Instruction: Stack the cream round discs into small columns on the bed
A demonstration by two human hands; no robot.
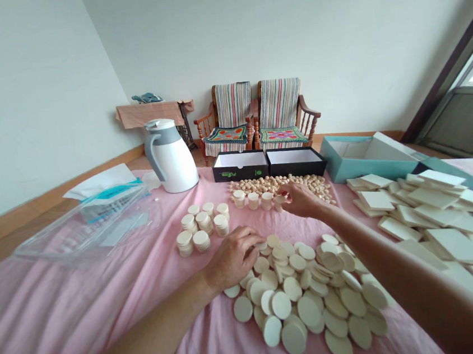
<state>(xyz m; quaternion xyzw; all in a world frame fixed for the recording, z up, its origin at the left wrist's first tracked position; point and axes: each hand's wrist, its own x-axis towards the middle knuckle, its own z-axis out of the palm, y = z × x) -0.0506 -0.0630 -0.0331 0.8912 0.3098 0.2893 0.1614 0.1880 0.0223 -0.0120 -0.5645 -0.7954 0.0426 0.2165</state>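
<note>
My right hand [300,199] pinches a pale round disc [281,199] at the right end of a row of short disc stacks, which include this stack [253,200]. My left hand [235,256] rests at the left edge of a loose pile of round wooden discs [293,288]. Its fingers are bent and closed on a disc [262,246] at the pile's upper left; the thumb side is partly hidden. Left of the row stands a group of several more disc stacks [201,240], set in rows on the pink cloth [156,298].
Small wooden beads [263,185] lie behind the row, before two black boxes [240,172]. Square wooden pieces [455,244] are heaped at right by a teal box [344,157]. At left are a white jug [175,161] and a clear plastic tray [77,230].
</note>
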